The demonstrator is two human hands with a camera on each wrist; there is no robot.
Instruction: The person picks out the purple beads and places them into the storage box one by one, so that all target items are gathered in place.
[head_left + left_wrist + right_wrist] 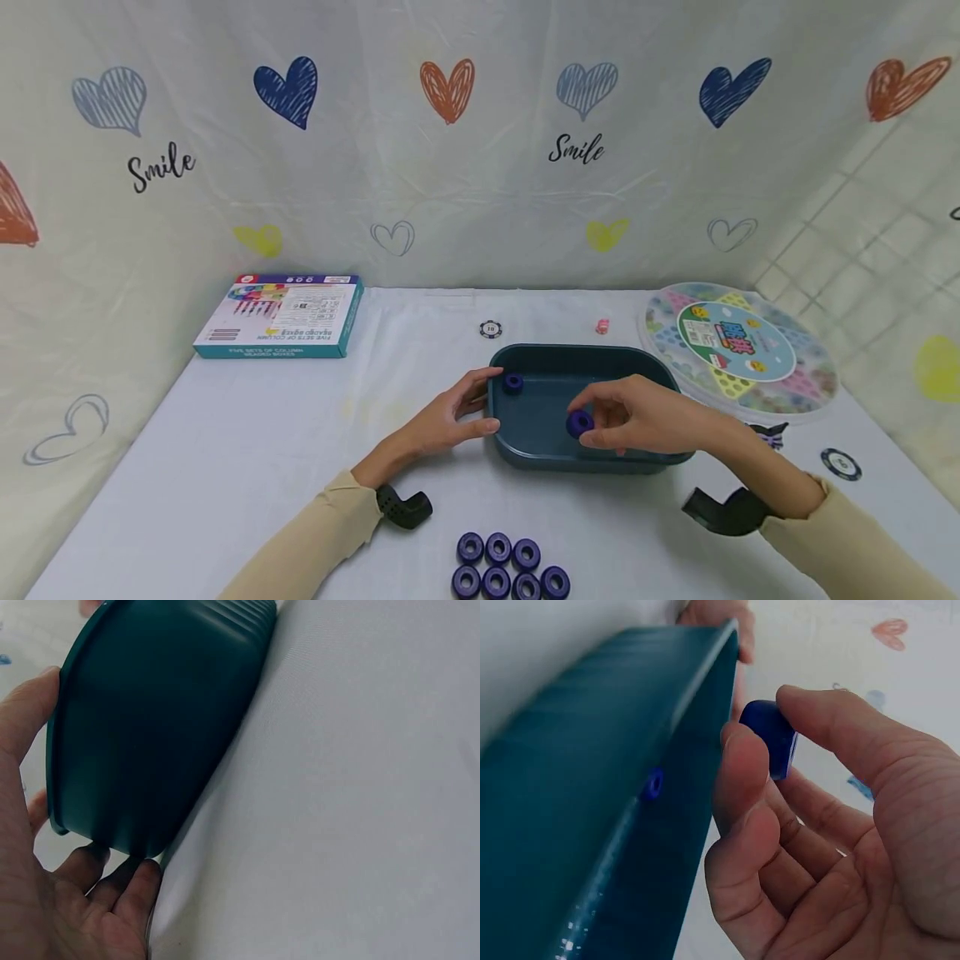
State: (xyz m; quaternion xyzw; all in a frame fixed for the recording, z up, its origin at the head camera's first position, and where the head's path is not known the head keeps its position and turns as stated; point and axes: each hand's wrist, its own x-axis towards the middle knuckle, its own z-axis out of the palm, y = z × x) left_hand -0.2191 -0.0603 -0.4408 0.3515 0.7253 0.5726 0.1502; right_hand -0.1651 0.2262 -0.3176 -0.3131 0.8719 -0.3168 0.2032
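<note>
A dark teal plastic tub (585, 462) sits mid-table. At its left end the left hand (450, 417) holds the tub, thumb and fingertips against the wall and rim, as the left wrist view also shows. Over the tub's right half, the right hand (637, 412) pinches a purple ring bead (580, 423) between thumb and fingers. The right wrist view shows this bead (771, 739) edge-on, above the rim. Another purple ring bead (513, 383) lies inside the tub near the left end. Several matching ring beads (497, 547) lie in two rows at the front of the table.
A boxed bead set (277, 317) lies at the back left. A round game board (738, 350) lies at the right, partly behind the right forearm. Poker chips (491, 329) (841, 464) and a small pink piece (602, 326) lie around the tub. A heart-printed curtain (487, 167) hangs behind.
</note>
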